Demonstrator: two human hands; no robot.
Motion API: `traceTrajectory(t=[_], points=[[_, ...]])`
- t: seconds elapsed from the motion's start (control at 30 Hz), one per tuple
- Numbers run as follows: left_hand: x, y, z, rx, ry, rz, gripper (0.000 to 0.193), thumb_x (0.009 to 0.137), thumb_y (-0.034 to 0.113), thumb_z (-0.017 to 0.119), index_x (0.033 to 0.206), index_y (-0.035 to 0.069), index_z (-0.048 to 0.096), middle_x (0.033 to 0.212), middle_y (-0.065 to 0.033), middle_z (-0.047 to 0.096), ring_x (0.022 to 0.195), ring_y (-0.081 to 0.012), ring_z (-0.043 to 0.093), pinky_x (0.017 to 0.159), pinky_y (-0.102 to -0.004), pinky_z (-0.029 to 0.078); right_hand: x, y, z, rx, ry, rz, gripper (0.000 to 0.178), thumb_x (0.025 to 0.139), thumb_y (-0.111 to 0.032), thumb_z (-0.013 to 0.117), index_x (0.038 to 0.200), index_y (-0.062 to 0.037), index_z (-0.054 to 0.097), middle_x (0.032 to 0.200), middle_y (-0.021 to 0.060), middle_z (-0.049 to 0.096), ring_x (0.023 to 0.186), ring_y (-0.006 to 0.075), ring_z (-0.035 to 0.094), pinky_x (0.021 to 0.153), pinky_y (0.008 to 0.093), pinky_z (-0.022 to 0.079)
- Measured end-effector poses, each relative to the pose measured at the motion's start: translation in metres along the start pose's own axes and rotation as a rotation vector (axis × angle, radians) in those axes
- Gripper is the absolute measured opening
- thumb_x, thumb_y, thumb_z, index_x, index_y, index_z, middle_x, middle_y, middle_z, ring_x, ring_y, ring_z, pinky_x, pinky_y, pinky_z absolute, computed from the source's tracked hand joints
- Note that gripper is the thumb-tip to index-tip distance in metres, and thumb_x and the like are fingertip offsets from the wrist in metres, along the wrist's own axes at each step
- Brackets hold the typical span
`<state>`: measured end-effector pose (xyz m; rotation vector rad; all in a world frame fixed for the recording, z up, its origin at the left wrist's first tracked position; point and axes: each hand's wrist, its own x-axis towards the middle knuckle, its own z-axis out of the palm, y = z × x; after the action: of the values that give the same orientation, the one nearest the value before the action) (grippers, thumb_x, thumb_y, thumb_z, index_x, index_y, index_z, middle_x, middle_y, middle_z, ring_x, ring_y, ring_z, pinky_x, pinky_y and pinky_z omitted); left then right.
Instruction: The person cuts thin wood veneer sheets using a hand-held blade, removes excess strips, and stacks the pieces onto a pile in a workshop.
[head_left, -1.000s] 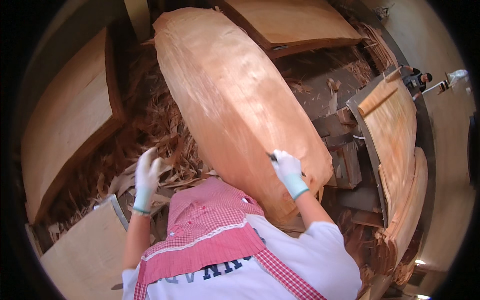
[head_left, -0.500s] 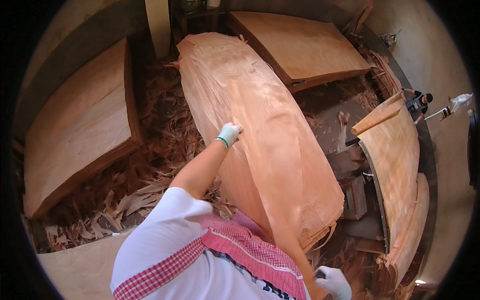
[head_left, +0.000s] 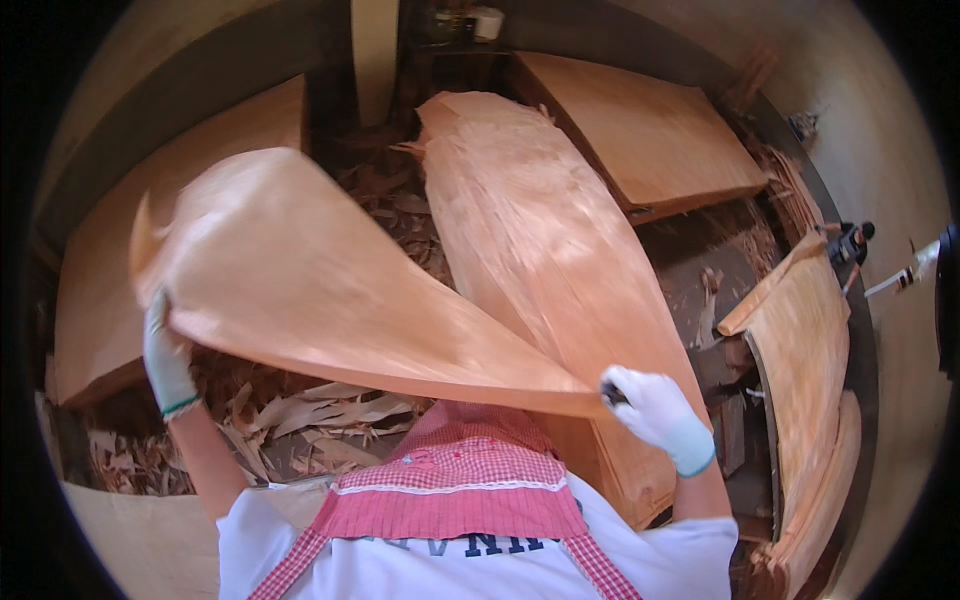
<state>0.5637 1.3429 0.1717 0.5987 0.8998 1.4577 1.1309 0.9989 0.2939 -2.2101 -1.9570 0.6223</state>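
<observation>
Veneer sheet (head_left: pixel 300 265), broad, thin and tan, stretched in front of the red checked apron (head_left: pixel 450 500) between left hand (head_left: pixel 170 350) and right hand (head_left: pixel 650 415). Located mostly to the left of the long pile of veneer (head_left: pixel 540 210), crossing over the pile's nearer part only toward the tapered end.

Grip on the left: gloved, pinching the near edge of the broad end, fingertips partly hidden by wood. Grip on the right: gloved, fingers curled closed at the tapered tip, together with a small dark item (head_left: pixel 614 393), too blurred to name with confidence.

Progress, judging by the present layout: one sheet held up, apparently clear of the pile over most of its length, and not yet laid flat anywhere. Remaining: plenty of veneer in the pile, uneven and ragged at the far end. Nearby: a squared stack (head_left: pixel 90 270) at far left, partly covered by the raised sheet, another stack (head_left: pixel 640 125) at the rear right, and loose scraps (head_left: pixel 330 420) below the sheet.

Long axis: sideways, sloping from upper left to lower right, crosswise to the pile. Tapered tip pointing right; broad end pointing left and away, curled upward at the outer corner. Bowed and twisted, not flat.
</observation>
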Motion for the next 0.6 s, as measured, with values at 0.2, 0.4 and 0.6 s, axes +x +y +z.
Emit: traceTrajectory(t=[0.2, 0.4, 0.6], points=[[-0.132, 0.108, -0.134, 0.307, 0.508, 0.415, 0.050, 0.101, 0.029, 0.047, 0.139, -0.003, 0.044, 0.138, -0.0124, 0.051, 0.126, -0.0221, 0.049, 0.105, -0.0398, 0.042, 0.200, -0.077, -0.012, -0.025, -0.067, -0.466, 0.017, 0.083, -0.010, 0.058, 0.099, -0.0090, 0.052, 0.091, 0.0161, 0.062, 0.084, 0.0381, 0.061, 0.069, 0.0456, 0.049], [-0.331, 0.107, -0.194, 0.599, 1.103, 0.672, 0.043, 0.101, 0.028, 0.048, 0.129, -0.005, 0.053, 0.130, -0.0109, 0.055, 0.118, -0.0195, 0.053, 0.104, -0.0328, 0.042, 0.396, -0.231, 0.003, 0.045, -0.172, -1.038, 0.020, 0.081, -0.002, 0.061, 0.100, -0.0076, 0.056, 0.091, 0.0164, 0.061, 0.084, 0.0368, 0.061, 0.071, 0.0404, 0.050], [-0.384, 0.074, -0.099, 0.877, 1.828, 0.666, 0.046, 0.088, 0.004, 0.062, 0.133, -0.002, 0.052, 0.131, -0.0122, 0.055, 0.125, -0.0225, 0.049, 0.109, -0.0342, 0.035, 0.487, -0.397, 0.079, 0.129, -0.369, -1.243, 0.011, 0.083, 0.001, 0.063, 0.093, -0.0024, 0.058, 0.082, 0.0180, 0.061, 0.077, 0.0329, 0.063, 0.071, 0.0334, 0.051]])
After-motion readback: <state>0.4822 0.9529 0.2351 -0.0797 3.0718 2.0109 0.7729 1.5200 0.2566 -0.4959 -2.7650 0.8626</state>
